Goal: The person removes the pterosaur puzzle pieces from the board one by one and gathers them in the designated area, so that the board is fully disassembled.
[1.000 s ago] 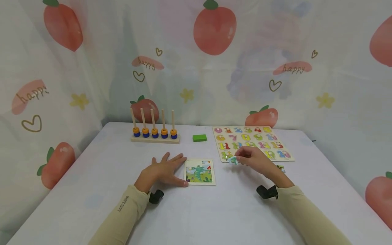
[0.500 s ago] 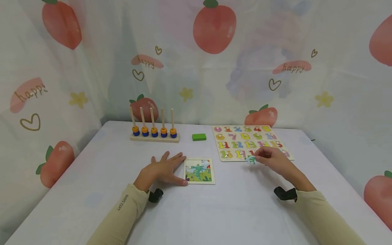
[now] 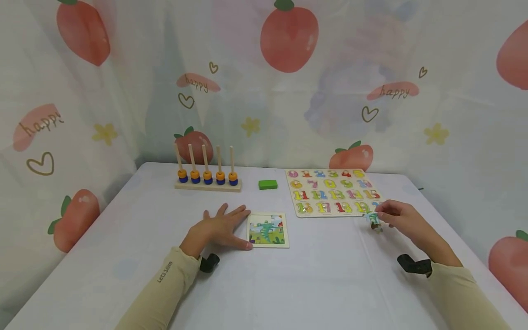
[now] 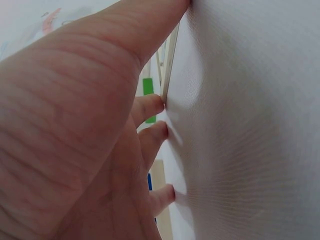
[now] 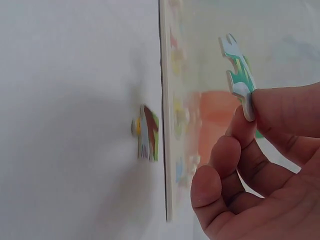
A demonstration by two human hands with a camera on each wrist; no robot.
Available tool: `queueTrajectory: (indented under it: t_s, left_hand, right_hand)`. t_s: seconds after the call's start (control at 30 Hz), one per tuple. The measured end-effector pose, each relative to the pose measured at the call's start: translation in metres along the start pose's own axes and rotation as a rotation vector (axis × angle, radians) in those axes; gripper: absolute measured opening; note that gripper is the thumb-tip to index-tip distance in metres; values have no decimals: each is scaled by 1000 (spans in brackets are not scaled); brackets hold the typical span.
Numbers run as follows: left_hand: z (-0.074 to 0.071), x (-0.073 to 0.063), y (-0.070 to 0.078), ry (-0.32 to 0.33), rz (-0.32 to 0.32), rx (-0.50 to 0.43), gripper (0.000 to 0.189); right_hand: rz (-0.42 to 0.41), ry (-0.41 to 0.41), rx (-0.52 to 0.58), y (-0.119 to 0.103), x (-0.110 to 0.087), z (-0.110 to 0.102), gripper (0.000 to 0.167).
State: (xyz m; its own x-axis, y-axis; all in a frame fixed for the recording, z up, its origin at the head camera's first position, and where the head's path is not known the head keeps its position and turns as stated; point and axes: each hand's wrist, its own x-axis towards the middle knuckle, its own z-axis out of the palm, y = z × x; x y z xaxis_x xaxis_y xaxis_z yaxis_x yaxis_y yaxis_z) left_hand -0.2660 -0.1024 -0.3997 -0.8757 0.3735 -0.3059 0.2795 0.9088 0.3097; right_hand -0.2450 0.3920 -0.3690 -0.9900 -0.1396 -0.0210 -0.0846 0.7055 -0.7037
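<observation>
Behind everything hangs the fruit-patterned backdrop, and in front of you spreads the white table. Your two pale sleeves come in from 7 and 5 o'clock. Taking the framed puzzle as your clock's centre, the number board lies flat at 2 o'clock, its near right corner hidden behind your right hand.

Your left hand, at 9 o'clock, rests spread wide on the table, its thumb and index fingertip touching the puzzle's left edge. Your right hand, out at 3 o'clock, is narrowed to a pinch, holding a puzzle piece between thumb and index finger. At 10 o'clock stands the peg rack, each of its five pegs wearing an orange ring over a blue one.

The framed puzzle itself lies flat, showing a green dinosaur; the green block sits at its 12 o'clock. The pinched puzzle piece, white and green, is up off the table. A brown-and-green loose piece lies near the number board's 4 o'clock.
</observation>
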Motion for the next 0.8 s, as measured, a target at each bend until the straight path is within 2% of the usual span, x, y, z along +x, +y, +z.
queueTrajectory:
  t_s: [0.53,0.8]
  left_hand:
    - [-2,-2,-1,-5,12,7,109]
    - [-2,0,-1,-7,15,10,110]
  right_hand:
    - [90,-2,-121,38,-11,-38,31]
    - [123,-29,-66,54,-14,-38,27]
